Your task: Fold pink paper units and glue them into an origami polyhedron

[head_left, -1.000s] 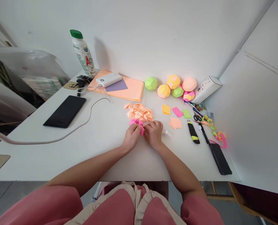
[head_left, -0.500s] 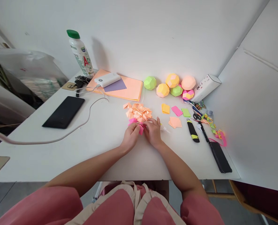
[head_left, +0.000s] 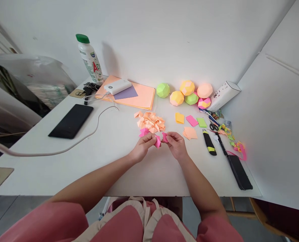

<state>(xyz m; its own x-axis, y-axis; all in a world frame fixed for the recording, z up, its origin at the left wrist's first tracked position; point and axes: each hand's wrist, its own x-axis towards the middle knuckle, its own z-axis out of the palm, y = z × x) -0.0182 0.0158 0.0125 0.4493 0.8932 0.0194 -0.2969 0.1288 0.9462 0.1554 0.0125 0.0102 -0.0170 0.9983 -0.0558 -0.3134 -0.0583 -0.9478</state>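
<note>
Between the thumb and fingers of my left hand (head_left: 143,147) is a folded pink paper piece (head_left: 157,142). My right hand (head_left: 176,144) pinches a second folded pink paper piece (head_left: 164,137), a small gap away from the first. Just behind my left hand lies another bit of pink folded paper (head_left: 143,132), partly hidden by the fingers. Beyond both hands spreads a heap of folded peach paper pieces (head_left: 151,121). To the right of my right hand are peach paper squares (head_left: 190,132), with orange (head_left: 179,118), pink (head_left: 191,120) and green squares (head_left: 201,122) behind them.
Several faceted paper balls, one a green ball (head_left: 162,90), sit along the wall. On the right lie a utility knife (head_left: 209,143), scissors (head_left: 214,126) and a black case (head_left: 239,172). Leftward are a black tablet (head_left: 71,121), a white cable (head_left: 63,153) and a bottle (head_left: 90,60).
My hands have moved apart, the right one shifting rightward. Each now shows its own pink folded piece, where before the fingers were together on the pink paper.
</note>
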